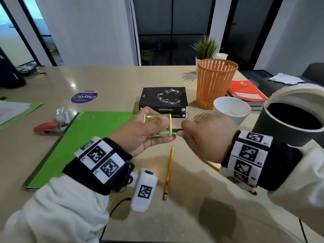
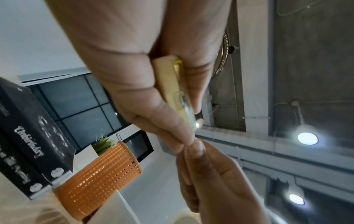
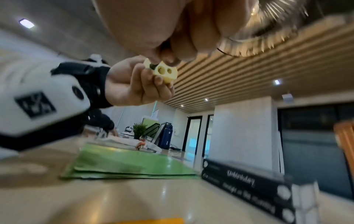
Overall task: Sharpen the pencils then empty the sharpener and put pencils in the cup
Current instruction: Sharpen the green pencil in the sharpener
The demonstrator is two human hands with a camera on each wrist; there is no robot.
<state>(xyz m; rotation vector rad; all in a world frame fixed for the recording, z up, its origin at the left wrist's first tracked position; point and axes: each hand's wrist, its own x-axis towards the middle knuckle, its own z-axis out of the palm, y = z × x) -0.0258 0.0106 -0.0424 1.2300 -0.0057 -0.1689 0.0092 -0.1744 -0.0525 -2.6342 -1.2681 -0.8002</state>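
Observation:
My left hand (image 1: 166,131) grips a small clear-yellow box sharpener (image 1: 157,126) above the table, thumb on top and fingers underneath. My right hand (image 1: 183,129) pinches a dark green pencil (image 1: 176,130) whose end sits in one of the sharpener's (image 3: 162,71) holes; two more holes show empty in the right wrist view. The sharpener (image 2: 175,89) appears edge-on in the left wrist view. A yellow pencil (image 1: 168,172) lies on the table below my hands. A second yellow pencil (image 1: 211,164) is partly hidden under my right wrist. An orange mesh cup (image 1: 216,81) stands at the back right.
A white paper cup (image 1: 231,109) and a dark round bin (image 1: 289,123) stand to the right. Two stacked black books (image 1: 164,100) lie behind my hands. A green folder (image 1: 91,137) and red stapler (image 1: 48,128) are at the left, orange notebooks (image 1: 247,92) at far right.

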